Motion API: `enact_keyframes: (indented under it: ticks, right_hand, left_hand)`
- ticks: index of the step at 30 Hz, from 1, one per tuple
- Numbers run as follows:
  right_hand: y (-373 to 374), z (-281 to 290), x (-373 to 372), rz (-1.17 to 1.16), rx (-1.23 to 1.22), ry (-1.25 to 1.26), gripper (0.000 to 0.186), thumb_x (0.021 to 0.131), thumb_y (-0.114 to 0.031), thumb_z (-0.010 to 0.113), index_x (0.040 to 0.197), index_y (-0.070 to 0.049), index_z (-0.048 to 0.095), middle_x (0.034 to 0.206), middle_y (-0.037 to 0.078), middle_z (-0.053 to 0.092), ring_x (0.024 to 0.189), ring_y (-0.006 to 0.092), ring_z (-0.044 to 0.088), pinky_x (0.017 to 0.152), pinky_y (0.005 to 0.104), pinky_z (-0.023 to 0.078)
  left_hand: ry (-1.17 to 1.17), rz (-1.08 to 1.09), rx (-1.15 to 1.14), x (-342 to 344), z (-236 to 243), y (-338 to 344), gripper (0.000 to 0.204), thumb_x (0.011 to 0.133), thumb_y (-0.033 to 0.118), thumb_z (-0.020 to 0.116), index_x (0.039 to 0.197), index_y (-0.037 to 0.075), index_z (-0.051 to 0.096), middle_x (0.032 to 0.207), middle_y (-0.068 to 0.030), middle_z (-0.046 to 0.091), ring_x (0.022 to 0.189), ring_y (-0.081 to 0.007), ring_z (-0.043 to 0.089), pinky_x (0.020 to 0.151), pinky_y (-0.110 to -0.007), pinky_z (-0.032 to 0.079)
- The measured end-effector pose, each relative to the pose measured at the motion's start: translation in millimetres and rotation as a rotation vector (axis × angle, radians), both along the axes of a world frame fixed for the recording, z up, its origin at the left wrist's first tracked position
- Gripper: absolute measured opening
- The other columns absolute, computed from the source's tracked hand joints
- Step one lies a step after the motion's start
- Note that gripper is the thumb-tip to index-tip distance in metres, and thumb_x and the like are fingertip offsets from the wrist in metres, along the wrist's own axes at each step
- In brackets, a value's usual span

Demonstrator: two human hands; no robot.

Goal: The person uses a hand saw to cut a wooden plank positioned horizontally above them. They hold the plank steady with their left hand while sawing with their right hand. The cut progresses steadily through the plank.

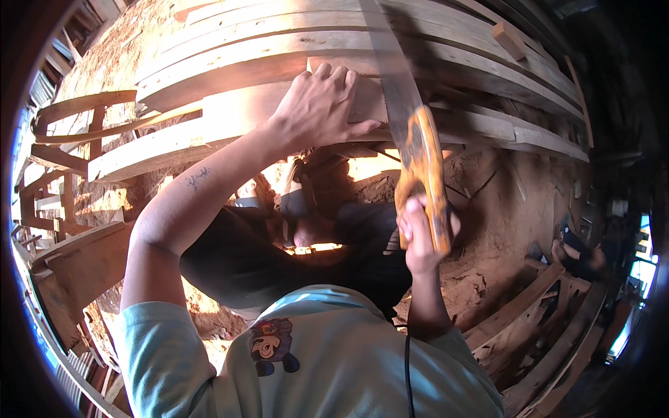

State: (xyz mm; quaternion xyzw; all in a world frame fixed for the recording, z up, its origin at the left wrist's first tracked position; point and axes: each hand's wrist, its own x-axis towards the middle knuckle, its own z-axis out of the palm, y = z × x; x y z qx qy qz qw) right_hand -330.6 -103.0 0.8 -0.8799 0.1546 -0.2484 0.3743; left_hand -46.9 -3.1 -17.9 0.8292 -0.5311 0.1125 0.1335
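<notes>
"Handsaw first: where are you holding it?"

"You're clamping its worn yellow handle in your right hand, near the rear, and the blade is pointing away from you over the planks."

"How is it handling?"

"Probably light, with a rigid handle and a thin blade that may be flexing if you're twisting. That rear hold is looking right."

"And the board?"

"It's lying crosswise before you, its right end just beside the blade. You're likely dealing with stiff, rough wood, so pressing from above is suiting it."

"Left hand?"

"You're resting it palm down on the board, thumb stretching toward the blade. Its fingertips are hiding, so I can't tell whether they're gripping. Your left elbow is bending outward; your right forearm is lining up behind the handle."
</notes>
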Motion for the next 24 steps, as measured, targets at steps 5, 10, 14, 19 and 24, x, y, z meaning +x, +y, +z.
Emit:
enact_keyframes:
  ticks: [5, 10, 14, 19, 24]
  right_hand:
    - [43, 36, -63, -0.293, 0.843, -0.220, 0.009, 0.093, -0.002, 0.071, 0.091, -0.003, 0.062, 0.079, 0.007, 0.062, 0.057, 0.0098, 0.054, 0.047, 0.0258, 0.040]
    - [4, 22, -6, -0.076, 0.329, -0.041, 0.014, 0.094, 0.002, 0.076, 0.107, 0.003, 0.072, 0.093, 0.011, 0.067, 0.070, 0.0220, 0.063, 0.059, 0.0342, 0.049]
    - [1, 17, 18, -0.052, 0.221, -0.028, 0.016, 0.093, 0.003, 0.077, 0.109, 0.004, 0.075, 0.094, 0.012, 0.069, 0.077, 0.0276, 0.067, 0.065, 0.0391, 0.052]
    - [30, 64, -39, -0.152, 0.680, -0.120, 0.008, 0.096, -0.001, 0.074, 0.098, 0.005, 0.069, 0.081, 0.007, 0.065, 0.055, 0.0102, 0.056, 0.043, 0.0266, 0.042]
    - [13, 31, 38, -0.162, 0.486, -0.136, 0.007, 0.102, -0.001, 0.068, 0.101, -0.003, 0.062, 0.072, -0.001, 0.054, 0.053, 0.0052, 0.047, 0.050, 0.0225, 0.040]
  left_hand:
    - [0.022, -0.020, 0.083, -3, 13, -4, 0.090, 0.097, 0.072, 0.059, 0.132, -0.011, 0.059, 0.119, -0.0215, 0.067, 0.118, -0.0358, 0.064, 0.087, -0.047, 0.057]
    - [-0.006, -0.020, 0.022, -7, 2, 0, 0.089, 0.097, 0.071, 0.060, 0.133, -0.010, 0.059, 0.123, -0.0209, 0.066, 0.116, -0.0362, 0.064, 0.088, -0.049, 0.057]
    - [0.006, 0.029, -0.002, -6, -2, -1, 0.088, 0.096, 0.072, 0.061, 0.129, -0.009, 0.060, 0.125, -0.0209, 0.066, 0.118, -0.0361, 0.063, 0.090, -0.049, 0.056]
    - [-0.040, 0.055, -0.021, -9, -3, -3, 0.088, 0.097, 0.072, 0.059, 0.130, -0.010, 0.060, 0.122, -0.0204, 0.067, 0.119, -0.0356, 0.062, 0.091, -0.048, 0.056]
    - [-0.048, -0.035, -0.022, -20, -2, -3, 0.093, 0.095, 0.074, 0.059, 0.133, -0.011, 0.060, 0.121, -0.0207, 0.068, 0.117, -0.0357, 0.063, 0.094, -0.049, 0.056]
